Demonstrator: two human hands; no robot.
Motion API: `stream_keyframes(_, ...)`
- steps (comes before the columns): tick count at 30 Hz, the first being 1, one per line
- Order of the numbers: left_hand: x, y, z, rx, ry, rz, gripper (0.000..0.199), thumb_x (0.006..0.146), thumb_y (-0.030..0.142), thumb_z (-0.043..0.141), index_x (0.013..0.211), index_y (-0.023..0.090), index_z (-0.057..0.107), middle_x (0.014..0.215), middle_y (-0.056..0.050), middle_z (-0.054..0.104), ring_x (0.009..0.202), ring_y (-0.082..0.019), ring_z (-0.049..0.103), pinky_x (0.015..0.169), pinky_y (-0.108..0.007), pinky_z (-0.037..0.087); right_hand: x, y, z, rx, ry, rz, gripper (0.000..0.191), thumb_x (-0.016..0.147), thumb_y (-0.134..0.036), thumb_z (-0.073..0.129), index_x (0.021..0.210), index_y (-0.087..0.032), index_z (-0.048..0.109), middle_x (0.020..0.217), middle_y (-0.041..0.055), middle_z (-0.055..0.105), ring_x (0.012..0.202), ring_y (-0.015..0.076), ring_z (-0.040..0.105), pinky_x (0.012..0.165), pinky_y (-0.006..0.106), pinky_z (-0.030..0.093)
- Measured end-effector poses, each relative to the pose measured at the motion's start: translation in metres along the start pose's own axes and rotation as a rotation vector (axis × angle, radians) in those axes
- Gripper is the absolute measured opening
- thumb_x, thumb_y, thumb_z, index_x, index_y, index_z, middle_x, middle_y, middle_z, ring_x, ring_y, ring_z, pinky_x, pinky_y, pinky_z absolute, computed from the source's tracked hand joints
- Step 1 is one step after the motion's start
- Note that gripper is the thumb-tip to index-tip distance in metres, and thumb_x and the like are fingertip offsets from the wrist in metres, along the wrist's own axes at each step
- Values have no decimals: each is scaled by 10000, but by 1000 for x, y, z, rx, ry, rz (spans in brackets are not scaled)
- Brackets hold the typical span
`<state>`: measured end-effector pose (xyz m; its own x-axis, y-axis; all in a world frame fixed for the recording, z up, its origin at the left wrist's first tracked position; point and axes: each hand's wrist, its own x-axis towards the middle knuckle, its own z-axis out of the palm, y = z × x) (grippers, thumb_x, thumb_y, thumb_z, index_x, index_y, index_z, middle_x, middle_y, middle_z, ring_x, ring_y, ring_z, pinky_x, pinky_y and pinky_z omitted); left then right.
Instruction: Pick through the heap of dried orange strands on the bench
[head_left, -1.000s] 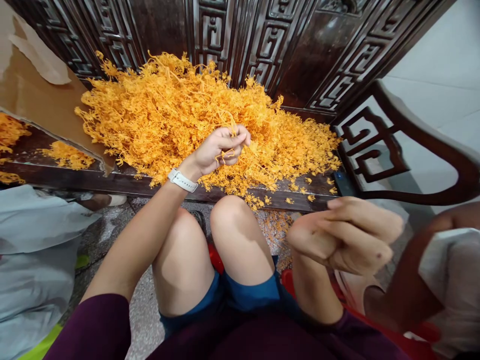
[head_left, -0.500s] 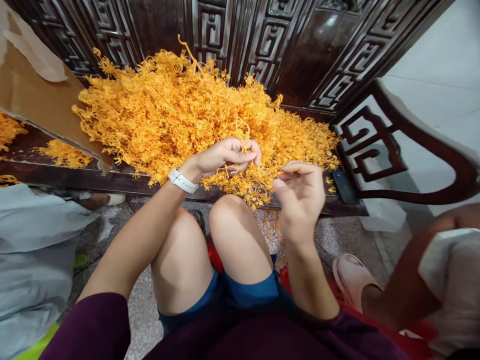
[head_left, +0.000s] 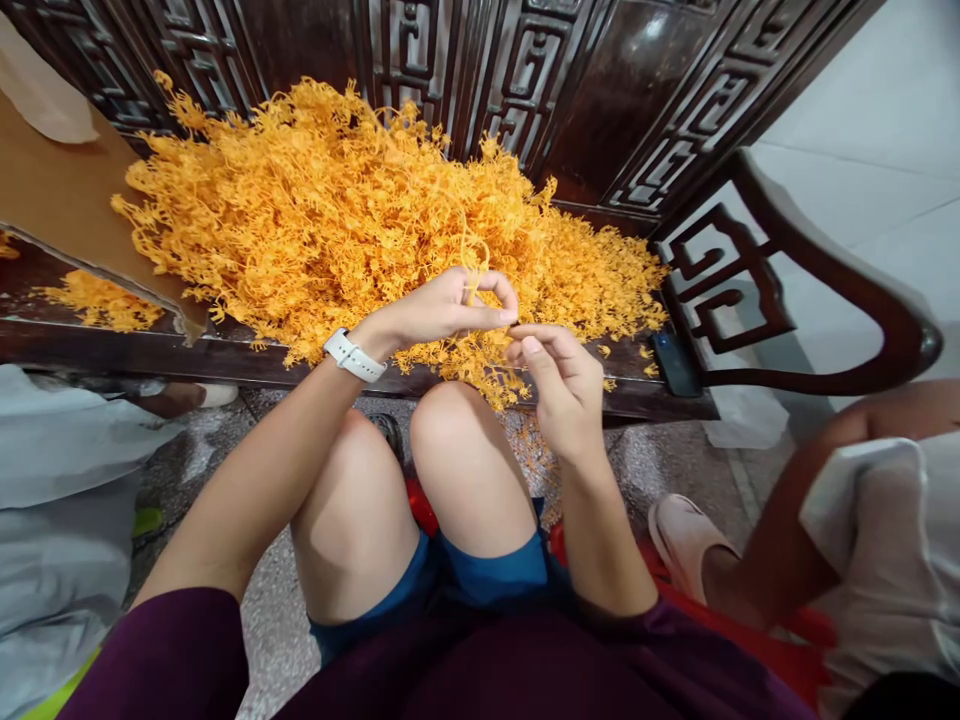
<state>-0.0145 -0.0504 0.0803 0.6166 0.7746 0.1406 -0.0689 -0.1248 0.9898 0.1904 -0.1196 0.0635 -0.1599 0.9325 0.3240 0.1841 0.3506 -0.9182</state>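
A large heap of orange plastic sprigs [head_left: 322, 210] with thin, branching tips lies on the dark wooden bench. In front of it is my left hand [head_left: 457, 305], closed, with a watch on the wrist; a sprig [head_left: 474, 262] stands up from between its fingers, and its thumb and index tips come together. My right hand [head_left: 562, 375] is closed in a pinch right at the left fingertips. A tiny dark spot shows where the two hands meet, too small to name. Whatever the right fingers hold is hidden.
A cardboard box [head_left: 82, 220] stands at the left on the bench [head_left: 240, 360]. A phone [head_left: 675, 362] lies near the carved armrest [head_left: 847, 290]. Loose orange bits lie on the floor under the bench edge. Other people sit close on both sides.
My right hand has moved in to my left fingertips, and its fingers have closed from a looser curl. The left hand keeps the sprig. The whole view has shifted slightly.
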Motion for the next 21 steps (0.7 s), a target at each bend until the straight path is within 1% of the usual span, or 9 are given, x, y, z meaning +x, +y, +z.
stream_keyframes(1,0,-1,-1,0,7,-2,293,896,476,761,937,202,665,499,98,309,426,-64,191,456,-287,71,-1,2,1,-5,-7,2,201,999,-387,664,1142,-258,721,950,20,713,861,181,656,819,351,523)
stream_keyframes(3,0,-3,-2,11,-6,-13,298,920,491,729,966,202,673,531,82,345,436,-70,230,456,-288,100,-2,6,5,-51,-11,-27,302,941,-350,745,1223,-263,676,1034,24,696,926,183,649,861,353,522)
stream_keyframes(5,0,-3,-2,10,-39,-15,299,931,492,716,982,201,674,555,69,368,450,-76,262,460,-291,129,-2,8,7,-110,1,-70,362,910,-318,783,1245,-261,659,1053,24,684,949,183,640,881,354,518)
stream_keyframes(9,-1,-2,-1,-25,-61,-3,288,920,468,740,1002,201,671,545,81,330,446,-74,237,460,-292,110,0,9,7,-120,38,-63,217,964,-327,718,1164,-247,690,938,14,681,863,176,631,837,358,520)
stream_keyframes(12,-1,-2,-2,3,-69,-39,301,916,470,742,1032,199,685,502,104,269,420,-71,179,446,-291,66,2,10,4,-21,68,-12,183,978,-354,698,1131,-254,692,925,15,693,841,175,645,817,356,532)
stream_keyframes(15,0,0,-2,57,-124,-91,333,914,498,727,956,167,728,467,104,260,410,-69,159,437,-283,80,3,12,3,95,119,23,168,973,-370,698,1105,-272,663,920,14,708,833,183,679,818,357,554)
stream_keyframes(17,1,2,-1,87,-151,-89,366,893,514,743,888,148,759,463,87,307,419,-68,192,441,-273,129,4,12,3,147,122,51,135,975,-372,684,1065,-281,640,864,6,690,804,188,686,807,356,560)
stream_keyframes(18,1,3,0,99,-155,-71,376,877,518,757,864,142,773,474,70,363,431,-68,236,453,-265,172,4,11,2,166,115,69,121,974,-371,679,1041,-283,631,833,1,673,782,188,682,784,350,558)
stream_keyframes(21,1,6,3,111,-160,-3,359,855,495,782,830,137,790,620,-5,588,545,-89,433,555,-250,327,4,7,2,223,100,138,100,954,-353,679,983,-276,622,785,-6,630,707,169,641,665,309,518)
